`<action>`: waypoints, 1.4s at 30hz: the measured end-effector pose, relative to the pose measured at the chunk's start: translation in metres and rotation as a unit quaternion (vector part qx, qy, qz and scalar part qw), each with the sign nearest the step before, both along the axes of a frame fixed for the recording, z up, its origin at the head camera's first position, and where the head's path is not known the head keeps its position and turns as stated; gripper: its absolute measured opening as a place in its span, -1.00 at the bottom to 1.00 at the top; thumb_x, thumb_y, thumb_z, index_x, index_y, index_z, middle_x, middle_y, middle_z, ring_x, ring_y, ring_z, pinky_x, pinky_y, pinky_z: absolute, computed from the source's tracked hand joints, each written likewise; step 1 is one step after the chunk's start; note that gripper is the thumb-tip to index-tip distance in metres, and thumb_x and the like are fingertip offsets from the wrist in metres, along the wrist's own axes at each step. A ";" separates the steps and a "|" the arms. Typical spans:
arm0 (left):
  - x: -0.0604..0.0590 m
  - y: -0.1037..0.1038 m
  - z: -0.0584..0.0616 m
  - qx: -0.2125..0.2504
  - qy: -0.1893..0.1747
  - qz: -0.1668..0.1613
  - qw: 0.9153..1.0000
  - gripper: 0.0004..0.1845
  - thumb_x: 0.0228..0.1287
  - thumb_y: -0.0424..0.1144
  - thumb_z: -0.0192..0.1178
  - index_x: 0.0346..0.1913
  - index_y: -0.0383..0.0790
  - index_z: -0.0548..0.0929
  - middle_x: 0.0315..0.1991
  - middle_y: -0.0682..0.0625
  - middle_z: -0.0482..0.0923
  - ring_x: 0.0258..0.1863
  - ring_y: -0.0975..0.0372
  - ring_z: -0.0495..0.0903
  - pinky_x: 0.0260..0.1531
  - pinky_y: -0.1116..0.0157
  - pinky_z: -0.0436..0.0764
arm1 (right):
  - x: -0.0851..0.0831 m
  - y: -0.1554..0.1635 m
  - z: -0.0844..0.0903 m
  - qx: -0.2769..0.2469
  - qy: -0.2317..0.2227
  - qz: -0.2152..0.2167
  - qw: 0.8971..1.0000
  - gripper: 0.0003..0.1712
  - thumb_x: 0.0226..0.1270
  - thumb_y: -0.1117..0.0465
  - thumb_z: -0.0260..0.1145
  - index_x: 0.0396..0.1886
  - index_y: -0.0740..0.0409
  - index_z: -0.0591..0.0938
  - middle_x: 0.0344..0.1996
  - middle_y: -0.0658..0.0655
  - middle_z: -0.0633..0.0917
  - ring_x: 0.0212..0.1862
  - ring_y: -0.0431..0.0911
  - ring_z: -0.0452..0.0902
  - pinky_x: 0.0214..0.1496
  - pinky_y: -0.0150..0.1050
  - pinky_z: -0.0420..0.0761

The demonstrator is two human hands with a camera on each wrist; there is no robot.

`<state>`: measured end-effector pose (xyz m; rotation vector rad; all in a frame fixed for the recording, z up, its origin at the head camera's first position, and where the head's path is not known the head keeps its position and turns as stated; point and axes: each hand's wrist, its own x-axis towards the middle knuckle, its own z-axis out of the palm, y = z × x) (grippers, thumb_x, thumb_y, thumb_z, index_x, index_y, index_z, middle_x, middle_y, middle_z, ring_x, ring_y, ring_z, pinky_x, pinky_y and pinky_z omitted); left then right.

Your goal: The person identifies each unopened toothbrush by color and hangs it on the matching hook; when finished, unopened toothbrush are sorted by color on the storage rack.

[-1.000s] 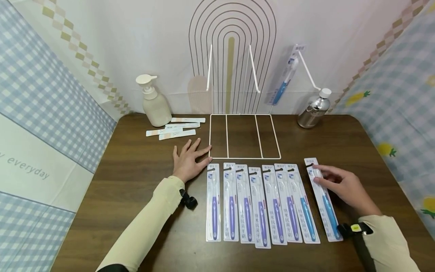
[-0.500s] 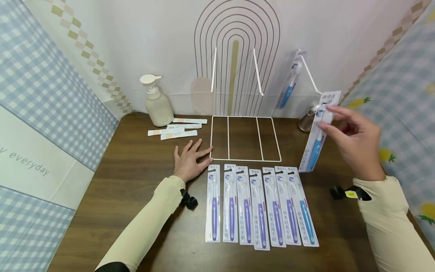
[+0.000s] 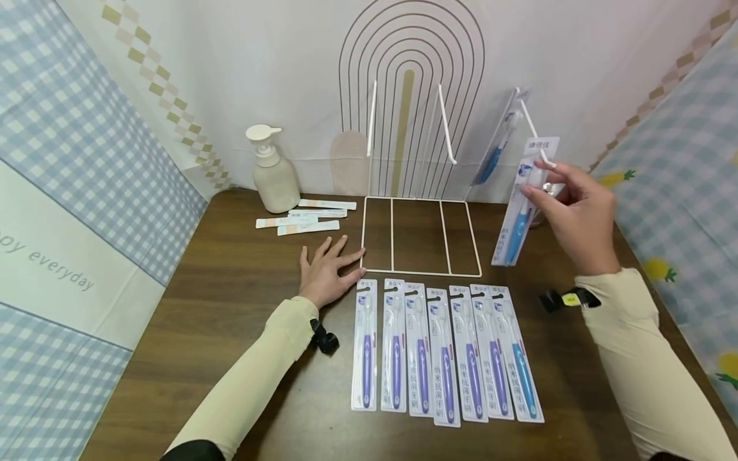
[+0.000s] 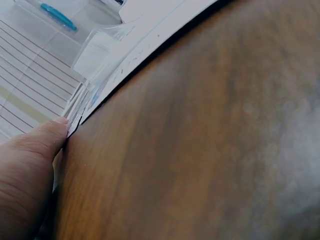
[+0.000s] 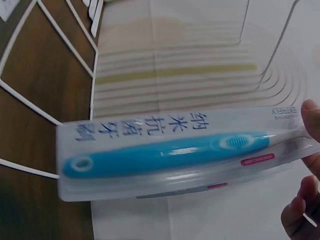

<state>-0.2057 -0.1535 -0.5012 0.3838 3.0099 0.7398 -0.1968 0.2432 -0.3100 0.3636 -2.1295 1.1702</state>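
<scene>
Near rack hook (image 3: 533,125), right hand (image 3: 571,211) pinches blue toothbrush pack (image 3: 519,205) (airborne)

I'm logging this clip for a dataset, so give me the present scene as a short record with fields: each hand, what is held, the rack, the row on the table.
left hand: left hand lies flat with straight fingers on the wooden table, touching the white wire rack base
right hand: right hand pinches a blue packaged toothbrush near its top, raised by the right hook
rack: one hanging blue toothbrush pack on the right hook
row: seven toothbrush packs, six purple, one blue
behind: pump bottle; flat sachets
</scene>
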 end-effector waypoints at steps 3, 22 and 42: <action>0.000 0.000 0.000 -0.002 0.004 0.001 1.000 -0.42 0.48 0.36 0.13 0.50 0.45 0.49 0.69 0.11 0.09 0.69 0.04 -0.07 0.52 -0.32 -0.42 | -0.021 -0.003 -0.002 -0.010 -0.009 -0.015 1.000 -0.58 0.28 0.41 0.56 0.15 0.21 0.80 -0.22 -0.21 0.73 -0.63 -0.27 0.18 -0.58 -0.50 0.19; 0.001 0.003 0.001 -0.003 -0.005 -0.004 1.000 -0.42 0.49 0.37 0.12 0.51 0.47 0.46 0.70 0.12 0.06 0.70 0.05 -0.09 0.52 -0.30 -0.44 | -0.099 -0.010 0.002 -0.119 -0.053 -0.015 0.991 -0.62 0.31 0.30 0.57 0.13 0.08 0.82 -0.25 -0.13 0.72 -0.17 -0.26 0.56 -0.26 -0.47 0.51; 0.001 0.000 0.002 -0.002 -0.008 0.000 1.000 -0.41 0.48 0.37 0.12 0.51 0.46 0.46 0.70 0.11 0.05 0.70 0.05 -0.10 0.52 -0.30 -0.45 | -0.024 0.047 -0.066 0.007 -0.178 0.022 0.984 -0.64 0.39 0.27 0.52 0.14 0.27 0.76 -0.19 -0.17 0.75 -0.38 -0.20 0.45 -0.38 -0.45 0.42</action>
